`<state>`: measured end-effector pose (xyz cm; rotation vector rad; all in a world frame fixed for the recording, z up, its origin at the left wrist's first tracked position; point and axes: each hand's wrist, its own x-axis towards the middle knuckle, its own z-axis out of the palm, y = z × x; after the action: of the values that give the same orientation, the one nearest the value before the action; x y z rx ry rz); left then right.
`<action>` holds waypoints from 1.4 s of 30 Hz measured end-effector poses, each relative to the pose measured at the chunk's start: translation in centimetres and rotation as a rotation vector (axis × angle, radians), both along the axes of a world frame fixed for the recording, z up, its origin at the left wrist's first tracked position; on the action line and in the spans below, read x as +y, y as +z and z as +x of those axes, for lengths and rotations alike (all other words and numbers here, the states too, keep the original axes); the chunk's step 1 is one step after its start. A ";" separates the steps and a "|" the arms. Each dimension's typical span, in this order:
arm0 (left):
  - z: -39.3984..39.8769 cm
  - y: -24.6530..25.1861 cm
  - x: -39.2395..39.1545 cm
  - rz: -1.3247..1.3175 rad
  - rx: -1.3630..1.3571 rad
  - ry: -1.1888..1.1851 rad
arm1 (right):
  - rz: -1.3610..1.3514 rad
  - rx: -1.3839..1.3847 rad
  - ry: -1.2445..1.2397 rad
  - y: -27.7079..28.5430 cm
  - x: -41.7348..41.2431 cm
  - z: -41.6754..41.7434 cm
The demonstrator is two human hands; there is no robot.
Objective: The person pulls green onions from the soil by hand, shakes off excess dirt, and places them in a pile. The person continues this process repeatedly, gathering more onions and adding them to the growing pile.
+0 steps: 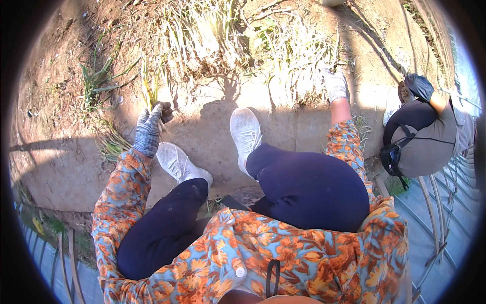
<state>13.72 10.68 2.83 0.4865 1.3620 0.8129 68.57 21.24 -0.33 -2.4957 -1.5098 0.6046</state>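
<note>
My left hand (152, 123), in a grey striped knit glove with dark fingertips, grips a small plant (150, 85) with yellow-green leaves pointing away from me. My right hand (335, 83), in a pale knit glove, reaches to the right edge of a sunlit pile of leafy plants (300, 60). Its fingers are partly lost among the bright leaves, so their hold is unclear. Between my hands and farther off lies a bigger heap of similar plants (205, 41), dry roots towards me. Near my left wrist are a few loose plants (112, 140).
My white shoes (246, 133) rest on a bare earth strip (205, 125). A green leafy clump (91, 81) is on the soil at left. At right a co-worker (425, 133) with a dark glove and black bag bends close by. Thin poles (436, 212) stand over pale sheeting behind.
</note>
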 end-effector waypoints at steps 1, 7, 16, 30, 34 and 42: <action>0.0 0.0 -0.4 -0.006 -0.002 0.000 | -0.057 0.043 0.061 0.2 -0.2 -0.4; 0.8 -0.2 0.6 -0.058 0.023 -0.069 | -0.286 -0.428 0.178 0.0 -1.5 -8.7; 1.2 0.1 0.4 -0.130 0.025 -0.108 | 0.020 -0.244 0.229 -4.0 -1.5 0.1; 0.0 4.0 4.8 0.029 -0.022 0.062 | 0.156 0.072 -0.341 0.2 -1.7 7.0; -0.6 6.9 5.9 0.047 0.013 0.172 | 0.279 -0.406 0.086 5.6 -3.4 -1.1; 2.0 3.1 1.7 -0.133 -0.081 0.177 | -0.450 -0.491 0.282 3.2 -2.2 -12.5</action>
<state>15.75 12.37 5.91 0.2293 1.3868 0.8698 56.02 19.05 2.91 -2.9466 -2.1317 0.4204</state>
